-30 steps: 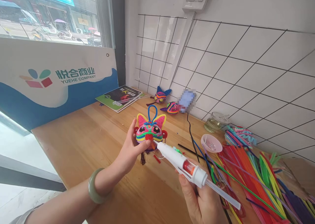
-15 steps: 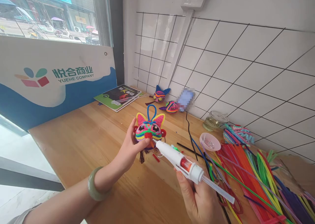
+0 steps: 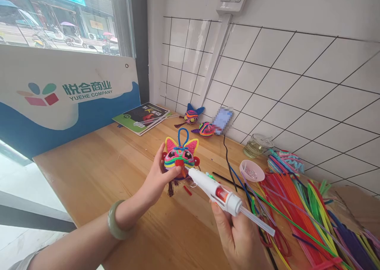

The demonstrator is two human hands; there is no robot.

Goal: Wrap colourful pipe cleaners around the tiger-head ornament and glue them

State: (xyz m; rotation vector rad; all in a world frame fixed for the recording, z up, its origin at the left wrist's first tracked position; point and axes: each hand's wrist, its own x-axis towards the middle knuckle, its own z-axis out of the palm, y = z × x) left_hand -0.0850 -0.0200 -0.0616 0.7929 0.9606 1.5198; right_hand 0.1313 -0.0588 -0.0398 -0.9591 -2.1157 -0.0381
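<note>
My left hand [image 3: 158, 177] is closed on a colorful fuzzy animal-head ornament [image 3: 179, 155] with pink ears edged in yellow, a blue loop on top and dark tassels below. The thumb presses near its red nose. My right hand [image 3: 237, 230] grips a white glue gun [image 3: 210, 185], with a clear glue stick [image 3: 258, 220] jutting from its back end. The gun's tip points at the lower front of the ornament, by my left thumb; whether it touches cannot be made out.
Colored pipe cleaners [image 3: 305, 210] spread over the right side of the wooden table [image 3: 97, 175]. Behind them are a pink bowl [image 3: 252, 171] and a glass jar [image 3: 257, 145]. Two more ornaments [image 3: 191, 115], a blurred phone [image 3: 222, 120] and booklets [image 3: 141, 117] lie at the back.
The rear of the glue gun and my right hand have shifted slightly left. The view has moved a little; the ornament stays in my left hand.
</note>
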